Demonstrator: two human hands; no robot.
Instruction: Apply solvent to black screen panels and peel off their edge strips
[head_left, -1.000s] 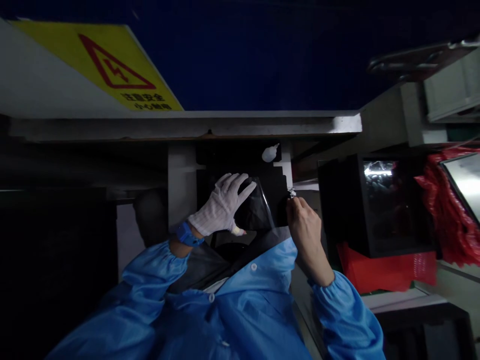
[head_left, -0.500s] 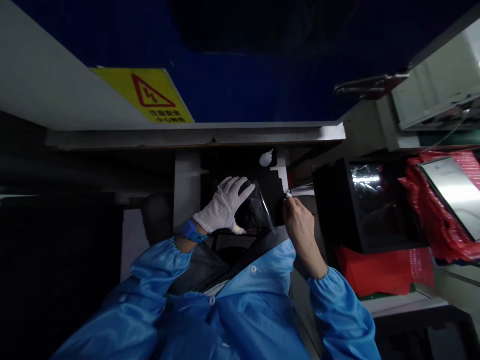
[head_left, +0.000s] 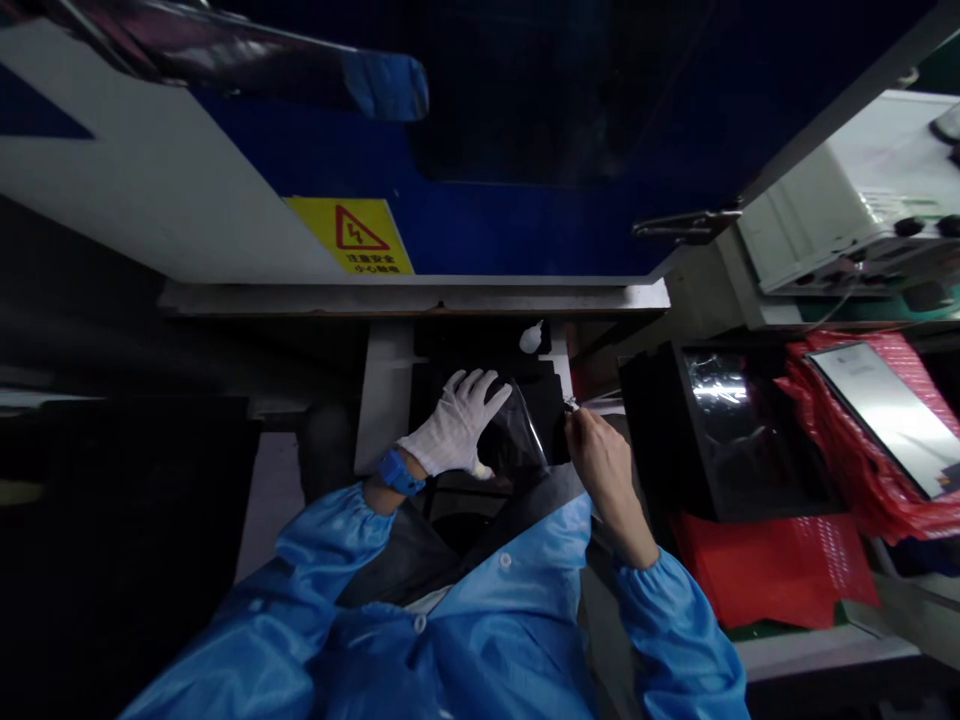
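My left hand [head_left: 459, 422], in a white glove with a blue band at the wrist, lies with its fingers spread over a dark, glossy panel [head_left: 517, 430] with a transparent, shiny edge. Part of that panel is hidden under the glove. To its right, my bare right hand [head_left: 602, 455] is closed, and a small whitish bit [head_left: 572, 404] sticks out at the fingertips; its kind cannot be made out. Beyond both hands, a small white bulb with a pointed tip [head_left: 531, 339] rests on a black surface [head_left: 480, 345].
A blue and white machine cabinet [head_left: 525, 230] with a yellow electric-shock warning label [head_left: 352, 235] overhangs the work spot. On the right are a black box [head_left: 705, 430], red bubble wrap [head_left: 832, 430] bearing a silvery panel [head_left: 892, 415], and a white instrument [head_left: 825, 220].
The view has shifted, so the cabinet and both hands appear slightly lower, with more of the cabinet showing. The hands keep nearly the same pose over the panel.
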